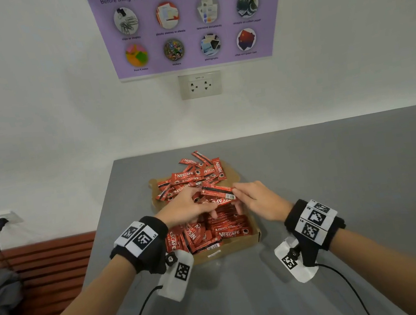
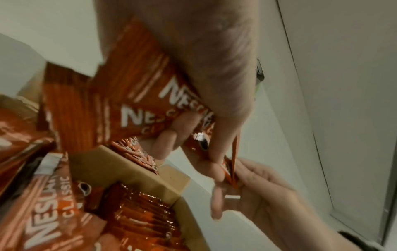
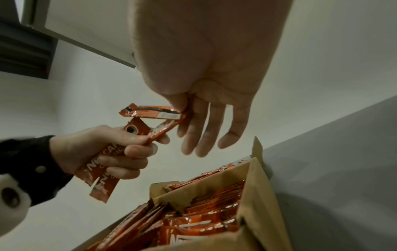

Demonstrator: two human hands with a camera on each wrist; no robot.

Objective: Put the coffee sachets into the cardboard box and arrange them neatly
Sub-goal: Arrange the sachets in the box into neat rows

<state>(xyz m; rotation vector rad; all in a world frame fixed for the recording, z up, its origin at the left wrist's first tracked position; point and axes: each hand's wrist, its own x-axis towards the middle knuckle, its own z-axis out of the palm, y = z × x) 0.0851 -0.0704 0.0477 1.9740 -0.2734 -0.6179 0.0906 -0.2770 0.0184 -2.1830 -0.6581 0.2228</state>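
The head view is evenly and brightly lit, with soft shadows on the grey table (image 1: 338, 179) below the wrists and beside the box (image 1: 240, 243). Wide-angle bending curves the table's far edge and stretches the forearms at the lower corners. The poster (image 1: 188, 24) in the upper middle is slightly soft. Both wrist views are dimmer, with a muted greenish cast. In the left wrist view the sachets (image 2: 133, 95) are motion-blurred. Glare glints on the foil packed at lower centre of both.

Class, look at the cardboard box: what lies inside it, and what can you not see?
Inside the cardboard box red coffee sachets stand packed in rows. The left hand and right hand cover the middle; the box floor is hidden.
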